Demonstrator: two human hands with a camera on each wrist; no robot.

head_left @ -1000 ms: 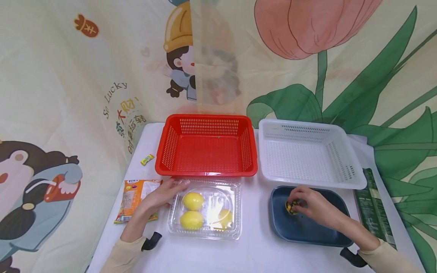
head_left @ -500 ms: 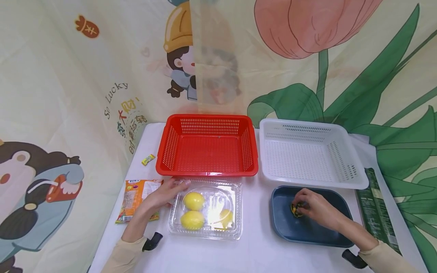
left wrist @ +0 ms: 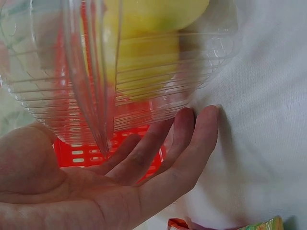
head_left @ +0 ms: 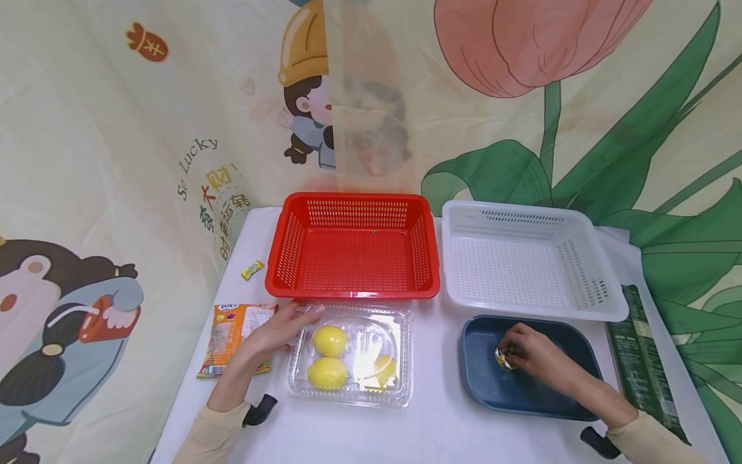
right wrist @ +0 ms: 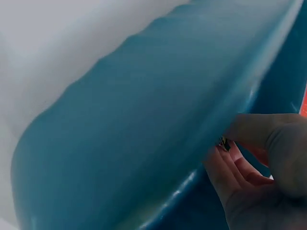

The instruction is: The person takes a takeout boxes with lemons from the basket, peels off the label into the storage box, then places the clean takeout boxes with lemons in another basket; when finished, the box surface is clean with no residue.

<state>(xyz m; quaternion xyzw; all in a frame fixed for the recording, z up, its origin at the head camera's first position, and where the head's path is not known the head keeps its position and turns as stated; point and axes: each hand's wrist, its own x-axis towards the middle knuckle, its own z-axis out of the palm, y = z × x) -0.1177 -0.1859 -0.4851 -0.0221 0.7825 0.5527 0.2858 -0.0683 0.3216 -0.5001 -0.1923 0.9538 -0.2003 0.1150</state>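
My left hand (head_left: 281, 328) grips the left side of a clear plastic clamshell box (head_left: 371, 322), its thumb over the lid. Inside the closed box are three lemons (head_left: 328, 374). The left wrist view shows the box's rim (left wrist: 103, 139) between thumb and curled fingers (left wrist: 201, 139). Over a dark blue tray (head_left: 472, 386), my right hand (head_left: 536, 351) pinches a small shiny piece in a gold-and-black wrapper (head_left: 503, 358). Most of that piece is hidden by the fingers, and the tray wall (right wrist: 134, 110) fills much of the right wrist view.
Behind the box stands a red basket (head_left: 352, 296), with a white basket (head_left: 533, 312) beside it. An orange snack bag (head_left: 227, 335) lies by my left forearm, a small yellow wrapped candy (head_left: 252, 270) farther back. A long dark green packet (head_left: 640, 361) lies right of the tray.
My right hand has moved slightly to the right within the tray, carrying the wrapped piece, whose shinier side now shows. The left hand has kept its place on the box.
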